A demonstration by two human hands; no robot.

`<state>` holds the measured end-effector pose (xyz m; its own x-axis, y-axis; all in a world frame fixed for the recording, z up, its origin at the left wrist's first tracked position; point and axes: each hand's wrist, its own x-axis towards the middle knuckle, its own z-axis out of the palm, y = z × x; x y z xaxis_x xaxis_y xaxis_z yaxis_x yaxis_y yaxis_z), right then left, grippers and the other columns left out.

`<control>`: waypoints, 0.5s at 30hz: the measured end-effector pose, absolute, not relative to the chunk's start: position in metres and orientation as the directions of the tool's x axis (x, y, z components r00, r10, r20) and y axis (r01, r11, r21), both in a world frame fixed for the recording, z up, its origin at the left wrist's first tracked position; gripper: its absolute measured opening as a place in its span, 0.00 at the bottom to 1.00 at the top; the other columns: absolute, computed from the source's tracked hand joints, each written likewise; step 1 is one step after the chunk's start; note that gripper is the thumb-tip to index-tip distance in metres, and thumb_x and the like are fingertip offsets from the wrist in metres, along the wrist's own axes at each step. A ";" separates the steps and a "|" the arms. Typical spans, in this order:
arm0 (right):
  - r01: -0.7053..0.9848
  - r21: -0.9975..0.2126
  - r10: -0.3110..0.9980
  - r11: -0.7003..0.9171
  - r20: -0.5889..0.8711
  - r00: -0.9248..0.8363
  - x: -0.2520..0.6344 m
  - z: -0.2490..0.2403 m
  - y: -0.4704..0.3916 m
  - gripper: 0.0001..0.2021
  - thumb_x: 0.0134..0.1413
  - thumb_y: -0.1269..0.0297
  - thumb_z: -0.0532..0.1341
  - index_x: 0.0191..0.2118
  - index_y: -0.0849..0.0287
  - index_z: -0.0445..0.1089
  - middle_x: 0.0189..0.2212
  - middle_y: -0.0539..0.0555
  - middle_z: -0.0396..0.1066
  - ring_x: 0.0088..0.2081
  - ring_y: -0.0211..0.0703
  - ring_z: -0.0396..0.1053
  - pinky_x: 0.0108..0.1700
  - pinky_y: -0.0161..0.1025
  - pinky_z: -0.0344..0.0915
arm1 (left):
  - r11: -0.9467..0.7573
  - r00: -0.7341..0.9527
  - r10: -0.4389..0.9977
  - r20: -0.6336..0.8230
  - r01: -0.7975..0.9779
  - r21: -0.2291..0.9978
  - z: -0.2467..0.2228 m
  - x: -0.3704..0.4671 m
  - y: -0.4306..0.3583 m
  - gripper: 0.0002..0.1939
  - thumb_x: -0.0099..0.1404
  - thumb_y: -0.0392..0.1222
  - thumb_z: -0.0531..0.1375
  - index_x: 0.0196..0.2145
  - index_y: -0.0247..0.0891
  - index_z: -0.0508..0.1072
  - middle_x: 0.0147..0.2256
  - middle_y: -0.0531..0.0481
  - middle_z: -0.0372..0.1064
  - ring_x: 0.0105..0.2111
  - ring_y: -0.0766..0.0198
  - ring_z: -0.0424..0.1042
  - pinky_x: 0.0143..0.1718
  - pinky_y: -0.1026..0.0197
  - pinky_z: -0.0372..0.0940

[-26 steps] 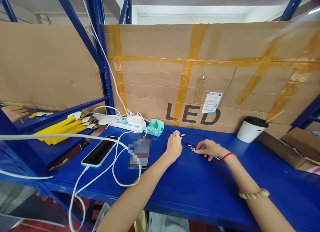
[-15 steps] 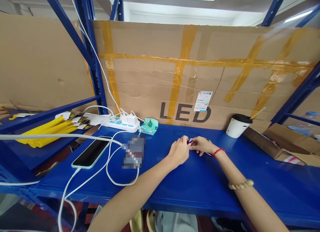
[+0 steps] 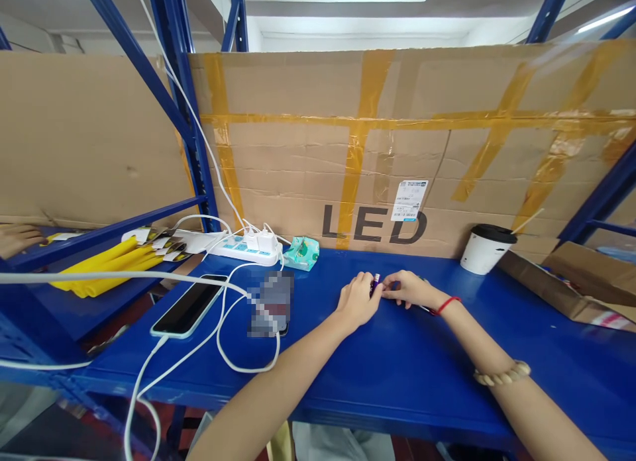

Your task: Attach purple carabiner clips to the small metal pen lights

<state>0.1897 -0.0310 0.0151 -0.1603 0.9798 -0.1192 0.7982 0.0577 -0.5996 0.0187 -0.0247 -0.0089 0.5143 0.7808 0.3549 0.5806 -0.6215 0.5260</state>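
My left hand (image 3: 358,299) is closed around a small purple cylinder (image 3: 376,282). Only its upper end shows, standing nearly upright beside my fingers. Just to the right, my right hand (image 3: 408,289) is closed, its fingertips bunched close to the left thumb. Whatever those fingers pinch, if anything, is too small to make out. A thin, shiny, stick-like piece (image 3: 426,308) pokes out below the right hand near the wrist; most of it is hidden. Both hands are low over the blue tabletop (image 3: 397,375).
On the left lie a phone (image 3: 191,307), a pixelated item (image 3: 271,302), white cables, a power strip (image 3: 248,247) and a green packet (image 3: 301,253). A lidded cup (image 3: 484,250) and an open carton (image 3: 571,282) are on the right. Cardboard (image 3: 298,156) walls the back.
The purple cylinder has gone from leaning right between both hands to nearly upright in my left hand. My right fingertips have drawn slightly off it. The view has shifted a little.
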 end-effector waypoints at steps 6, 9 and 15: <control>0.824 -0.563 0.984 0.065 -0.100 -0.146 0.199 0.012 -0.029 0.17 0.44 0.52 0.61 0.33 0.63 0.71 0.26 0.53 0.71 0.22 0.36 0.67 0.17 0.28 0.64 | -0.656 0.530 0.754 0.387 0.584 0.478 -0.008 0.019 -0.027 0.09 0.66 0.44 0.47 0.34 0.38 0.63 0.36 0.50 0.64 0.37 0.63 0.67 0.38 0.61 0.64; 0.871 -0.481 0.987 0.100 -0.064 -0.148 0.201 0.012 -0.028 0.14 0.45 0.53 0.60 0.31 0.60 0.71 0.22 0.51 0.71 0.21 0.36 0.68 0.20 0.29 0.63 | -0.674 0.542 0.738 0.401 0.595 0.437 -0.010 0.020 -0.027 0.10 0.66 0.44 0.46 0.35 0.38 0.63 0.37 0.49 0.64 0.38 0.63 0.66 0.39 0.61 0.65; 0.922 -0.363 0.988 0.135 -0.015 -0.151 0.200 0.016 -0.027 0.08 0.46 0.59 0.59 0.29 0.57 0.71 0.21 0.49 0.72 0.24 0.39 0.70 0.25 0.30 0.61 | -0.729 0.607 0.683 0.407 0.601 0.327 -0.014 0.024 -0.029 0.11 0.67 0.44 0.44 0.37 0.37 0.63 0.39 0.47 0.64 0.40 0.61 0.66 0.42 0.58 0.64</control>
